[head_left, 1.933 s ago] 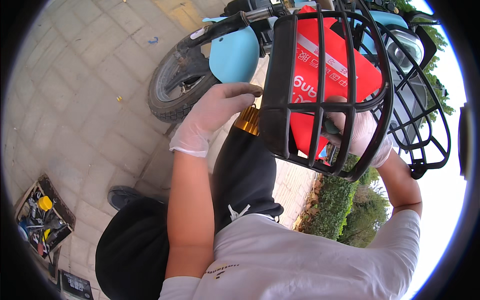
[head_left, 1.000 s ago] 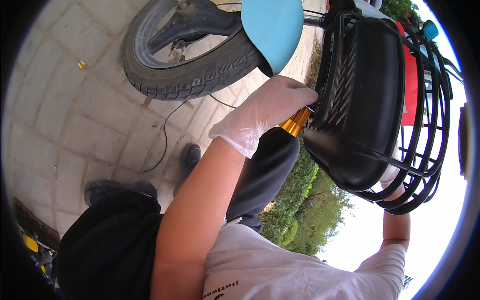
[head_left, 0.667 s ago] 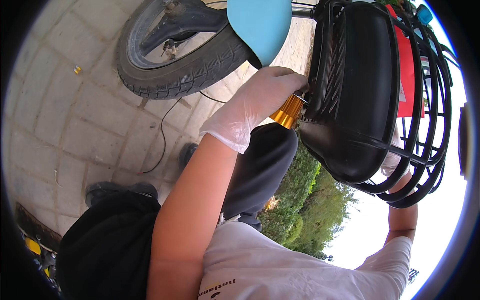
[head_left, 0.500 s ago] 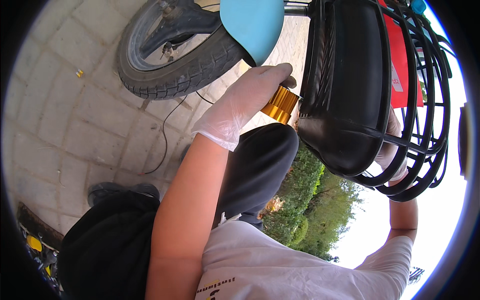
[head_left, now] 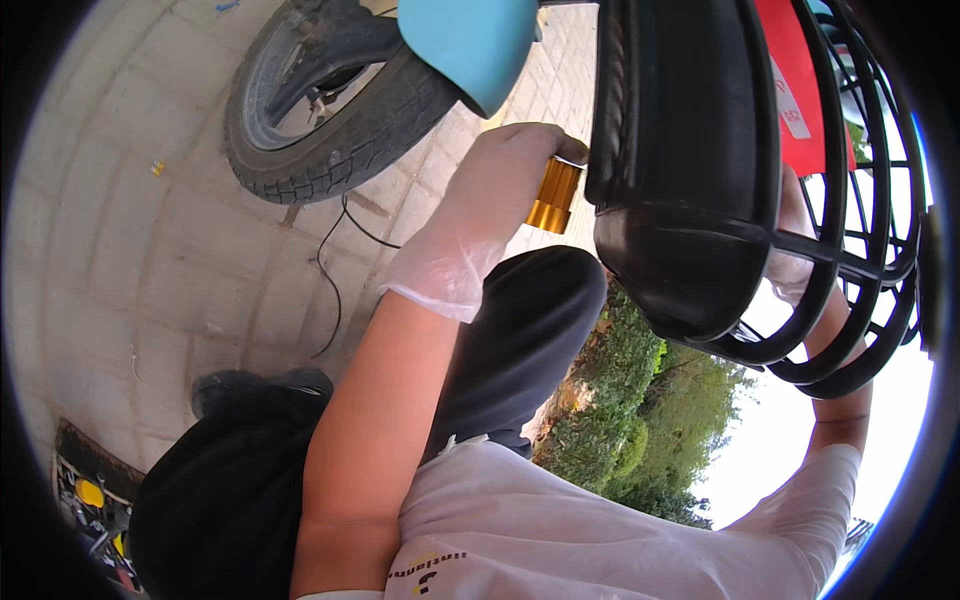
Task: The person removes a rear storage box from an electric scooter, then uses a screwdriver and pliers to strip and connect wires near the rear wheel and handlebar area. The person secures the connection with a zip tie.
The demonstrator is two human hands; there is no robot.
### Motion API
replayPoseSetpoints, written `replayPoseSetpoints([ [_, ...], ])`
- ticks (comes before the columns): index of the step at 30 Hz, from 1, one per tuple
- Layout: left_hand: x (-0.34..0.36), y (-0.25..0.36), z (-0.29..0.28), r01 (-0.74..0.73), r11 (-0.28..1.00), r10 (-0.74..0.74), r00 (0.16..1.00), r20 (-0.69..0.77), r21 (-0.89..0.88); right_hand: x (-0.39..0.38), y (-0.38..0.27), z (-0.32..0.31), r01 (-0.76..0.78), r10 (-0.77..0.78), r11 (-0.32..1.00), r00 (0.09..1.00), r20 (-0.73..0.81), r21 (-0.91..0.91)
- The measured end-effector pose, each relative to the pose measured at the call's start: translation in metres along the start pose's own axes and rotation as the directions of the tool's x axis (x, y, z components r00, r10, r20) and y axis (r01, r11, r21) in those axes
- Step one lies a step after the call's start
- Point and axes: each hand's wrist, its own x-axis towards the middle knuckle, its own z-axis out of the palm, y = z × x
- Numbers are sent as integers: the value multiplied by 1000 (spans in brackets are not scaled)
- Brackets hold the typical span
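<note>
My left hand (head_left: 497, 190), in a thin translucent glove, is closed round a gold-coloured ribbed metal cylinder (head_left: 553, 197). Its fingertips lie on the far side of the cylinder, close to the edge of a black padded seat-like part (head_left: 690, 130). Behind the black bars of a basket (head_left: 812, 348), my right hand (head_left: 789, 240) is raised, also gloved. The black padded part and the bars hide its fingers, so I cannot make out what it touches. A red sheet-like thing (head_left: 795, 90) with a pale label lies behind the bars, just above that hand.
A black tyre (head_left: 345, 155) under a light blue mudguard (head_left: 470, 50) stands on grey paving (head_left: 130, 270). A thin black cable (head_left: 327, 270) trails over the paving. My bent knee (head_left: 560, 290) is below the cylinder. Green bushes (head_left: 640, 400) grow beyond.
The view has shifted slightly, and the padded part and basket show larger. My left hand still holds the gold cylinder, turned a little more upright. My right forearm has swung outward.
</note>
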Motion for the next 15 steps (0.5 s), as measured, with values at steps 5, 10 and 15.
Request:
replayPoseSetpoints([
  [5, -6, 0, 7, -30, 998, 25, 997, -74, -60, 2, -15, -11, 204, -201, 979, 971, 131, -10],
  [10, -1, -1, 2, -2, 969, 25, 995, 94, -248, 2, -9, -22, 642, -736, 116, 568, 369, -758],
  [15, 0, -5, -10, 19, 971, 25, 983, 179, -239, 14, -5, -19, 722, -726, 344, 610, 318, -601],
])
